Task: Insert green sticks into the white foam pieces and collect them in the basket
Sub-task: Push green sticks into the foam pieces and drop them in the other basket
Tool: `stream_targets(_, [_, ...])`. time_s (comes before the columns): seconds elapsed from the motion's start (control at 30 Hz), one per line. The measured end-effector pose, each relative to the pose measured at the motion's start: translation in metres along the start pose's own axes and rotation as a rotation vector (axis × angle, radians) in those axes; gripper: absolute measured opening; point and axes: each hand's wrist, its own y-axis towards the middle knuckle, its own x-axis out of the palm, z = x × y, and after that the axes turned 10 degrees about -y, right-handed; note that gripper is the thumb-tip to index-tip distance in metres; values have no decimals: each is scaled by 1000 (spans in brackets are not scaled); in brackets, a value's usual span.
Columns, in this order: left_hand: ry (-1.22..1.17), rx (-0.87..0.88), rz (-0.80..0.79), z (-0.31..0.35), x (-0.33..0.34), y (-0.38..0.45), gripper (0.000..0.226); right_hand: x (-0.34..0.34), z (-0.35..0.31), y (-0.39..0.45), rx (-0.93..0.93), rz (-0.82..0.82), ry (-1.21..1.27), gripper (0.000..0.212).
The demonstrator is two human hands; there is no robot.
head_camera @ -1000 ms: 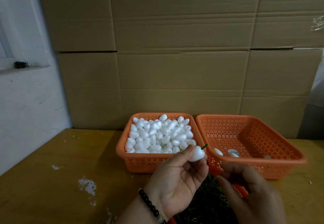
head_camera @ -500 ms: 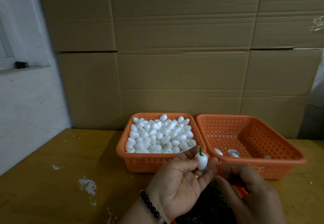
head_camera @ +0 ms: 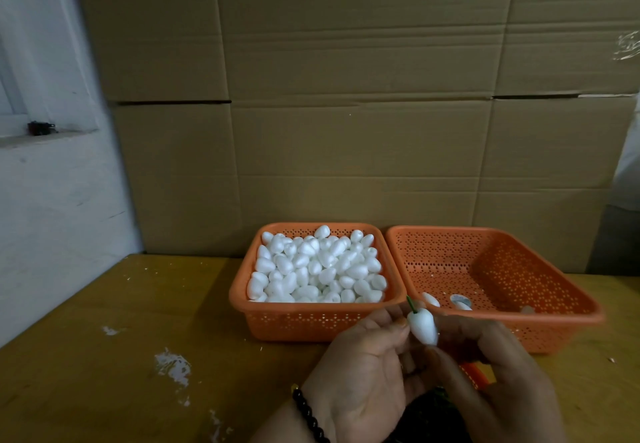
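A white foam piece [head_camera: 422,327] with a short green stick [head_camera: 411,305] poking from its top is pinched by my left hand [head_camera: 367,373], in front of the two orange baskets. My right hand [head_camera: 498,383] is just beside it, its fingers touching the foam's lower end. The left basket [head_camera: 239,290] is heaped with several plain white foam pieces [head_camera: 315,269]. The right basket [head_camera: 575,307] holds a few finished pieces [head_camera: 431,298] near its front left corner. A dark bunch of green sticks [head_camera: 440,404] lies below my hands, mostly hidden.
Both baskets stand on a yellow wooden table [head_camera: 138,338] with white paint flecks. Stacked cardboard boxes [head_camera: 346,113] form a wall right behind them. A white wall [head_camera: 52,200] closes the left side. An orange object [head_camera: 476,375] shows between my hands.
My left hand turned the foam piece upright and shifted it slightly right. My right hand rose from below to meet the foam's lower end.
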Motion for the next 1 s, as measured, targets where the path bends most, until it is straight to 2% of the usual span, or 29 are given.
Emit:
stream_targets(0.2, [124,23,2,-3,-2,2,34,-1,3,1,-39,-1,-24,30])
stream_targets(0.47, [214,14,43,-11,-1,5,30,-1,4,3,-68,24,-36,28])
stream_targets(0.6, [190,17,83,-10,-1,6,27,-3,3,6,-22,14,-54,27])
stream_targets(0.73, [304,56,131,-5,-6,7,9,-6,15,23,132,-51,-88,34])
stream_targets(0.83, [372,128,178,4,-12,6,12,-5,36,47,257,-121,-197,22])
stream_targets(1.0, [514,254,246,19,-20,8,11,1,67,72,304,-289,-543,22])
